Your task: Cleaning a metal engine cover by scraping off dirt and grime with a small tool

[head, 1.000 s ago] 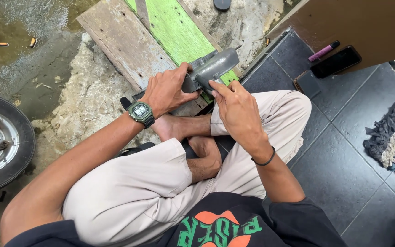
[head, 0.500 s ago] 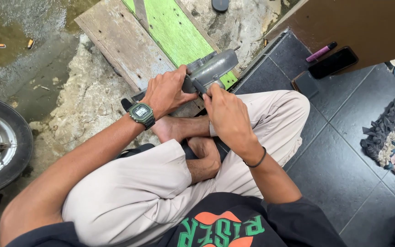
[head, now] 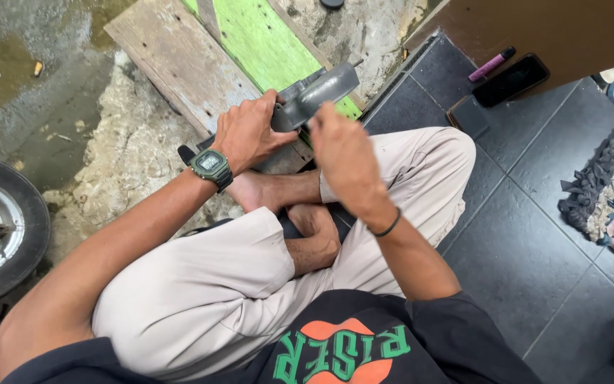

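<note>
Grey metal part [head: 315,94] up top, dull and dark along its edges; the left hand [head: 249,132] wears a dark green wristwatch [head: 210,164] with a pale grey face; a thin black band [head: 388,227] rings the right hand's [head: 346,158] wrist; trousers [head: 200,284] light beige, plain; the black shirt [head: 364,345] shows green lettering over an orange shape; the plank [head: 179,64] is weathered grey beside a bright green painted board [head: 268,46]; floor tiles [head: 541,235] dark charcoal with thin pale joints; a purple pen [head: 492,64] next to a black phone [head: 511,80]; the rag rug [head: 609,203] mixes grey, blue and cream; black tyre [head: 19,213] around a silver wheel.
</note>
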